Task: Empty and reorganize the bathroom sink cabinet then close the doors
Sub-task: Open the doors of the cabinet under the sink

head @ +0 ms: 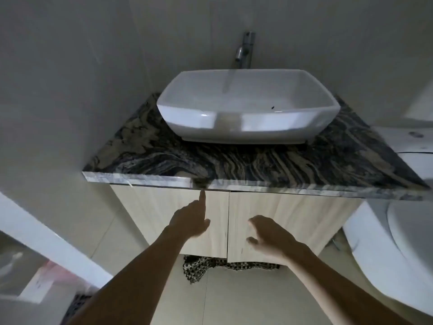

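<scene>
1. Head view, left hand [191, 221]: the arm is extended forward. The index finger [202, 198] points up and reaches the top edge of the left cabinet door [168, 207], just under the countertop [257, 160] lip. The other fingers are curled in. The hand grips nothing.
2. Head view, right hand [269, 235]: the arm is extended forward in front of the right cabinet door [293, 216]. The fingers are loosely spread and half curled. The hand is empty. Contact with the door cannot be determined.
3. Cabinet position: the cabinet sits directly below the dark veined countertop. Both doors are closed and meet at a centre seam. The interior is hidden.
4. Sink [248, 109]: a white vessel basin rests on the countertop, with the faucet [244, 49] behind it on the wall side.
5. Partly hidden items: a black-and-white patterned cloth [210, 266] shows on the floor under the door bottoms; most of it lies out of sight beneath the cabinet.
6. Cut-off items: a white toilet [398, 242] is cropped at the right edge. Blurred translucent shapes at lower left cannot be identified.
</scene>
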The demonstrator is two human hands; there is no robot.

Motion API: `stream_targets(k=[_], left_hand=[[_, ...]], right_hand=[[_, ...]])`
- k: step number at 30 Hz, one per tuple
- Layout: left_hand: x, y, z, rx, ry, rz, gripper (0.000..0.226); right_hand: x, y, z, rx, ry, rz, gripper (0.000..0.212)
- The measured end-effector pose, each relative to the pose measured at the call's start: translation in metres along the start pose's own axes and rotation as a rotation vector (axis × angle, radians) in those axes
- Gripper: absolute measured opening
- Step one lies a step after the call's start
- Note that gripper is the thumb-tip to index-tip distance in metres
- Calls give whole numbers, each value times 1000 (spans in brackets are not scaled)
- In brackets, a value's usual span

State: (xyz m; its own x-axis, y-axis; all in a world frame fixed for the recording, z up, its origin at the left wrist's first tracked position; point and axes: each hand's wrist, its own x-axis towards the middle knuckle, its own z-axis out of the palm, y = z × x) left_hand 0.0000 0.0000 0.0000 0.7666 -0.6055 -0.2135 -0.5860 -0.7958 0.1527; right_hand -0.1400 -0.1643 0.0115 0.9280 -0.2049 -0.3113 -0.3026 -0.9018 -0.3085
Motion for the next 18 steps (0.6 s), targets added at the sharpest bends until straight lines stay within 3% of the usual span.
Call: stream_targets(k=[3,5,9,14,18], left_hand=[[27,-10,30,-14,239,38,77],[48,-22,49,-38,378,69,74],[77,-45,87,-51,577,185,76],[92,-45,108,-221,832,287,69],[99,-40,116,-251,922,288,67]], right_hand=[[41,-3,32,-53,226,-128,34],[70,-6,49,-157,458,-254,37],[111,-10,76,-344,822,-311,51],[143,-9,88,-481,970,-242,74],[148,-22,81,-550,998,-183,57]])
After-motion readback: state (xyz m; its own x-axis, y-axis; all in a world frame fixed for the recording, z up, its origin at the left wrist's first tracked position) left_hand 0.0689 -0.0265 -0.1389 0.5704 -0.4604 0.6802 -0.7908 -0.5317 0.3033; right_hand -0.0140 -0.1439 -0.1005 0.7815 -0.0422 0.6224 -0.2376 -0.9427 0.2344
